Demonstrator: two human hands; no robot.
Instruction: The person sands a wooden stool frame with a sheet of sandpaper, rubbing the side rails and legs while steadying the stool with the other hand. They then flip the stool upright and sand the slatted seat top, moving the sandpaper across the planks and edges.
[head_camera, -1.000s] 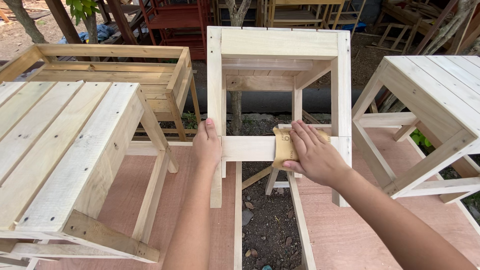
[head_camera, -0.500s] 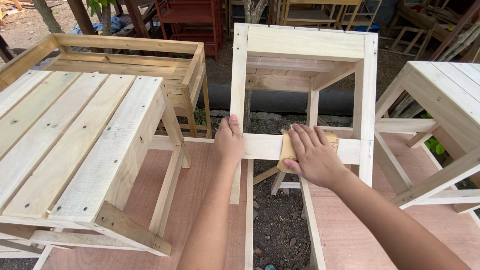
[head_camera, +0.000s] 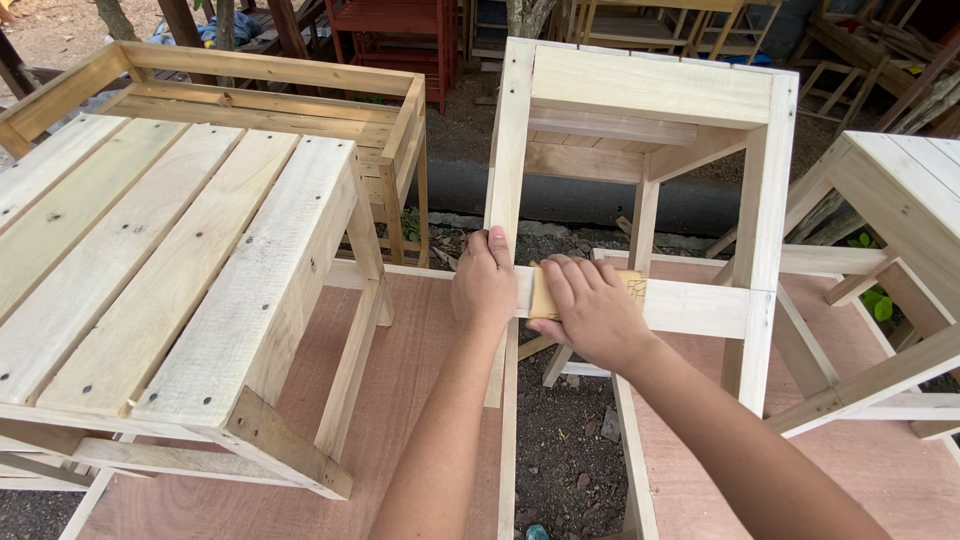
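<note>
A pale wooden stool frame (head_camera: 650, 95) lies on its side in front of me, legs toward me. My left hand (head_camera: 484, 285) grips the left end of its near crossbar (head_camera: 700, 305), by the left leg. My right hand (head_camera: 588, 310) presses a tan piece of sandpaper (head_camera: 545, 296) flat against that crossbar, just right of my left hand. The sandpaper is mostly hidden under my fingers.
A slatted wooden table (head_camera: 150, 270) stands at the left, with another frame (head_camera: 260, 90) behind it. Another slatted stool (head_camera: 900, 200) is at the right. Reddish plywood sheets (head_camera: 400, 400) lie below, with a gap of dirt (head_camera: 565, 450) between them. More wooden furniture stands at the back.
My right hand with the sandpaper has slid left along the crossbar, closer to my left hand. The view has shifted and drawn nearer to the stool.
</note>
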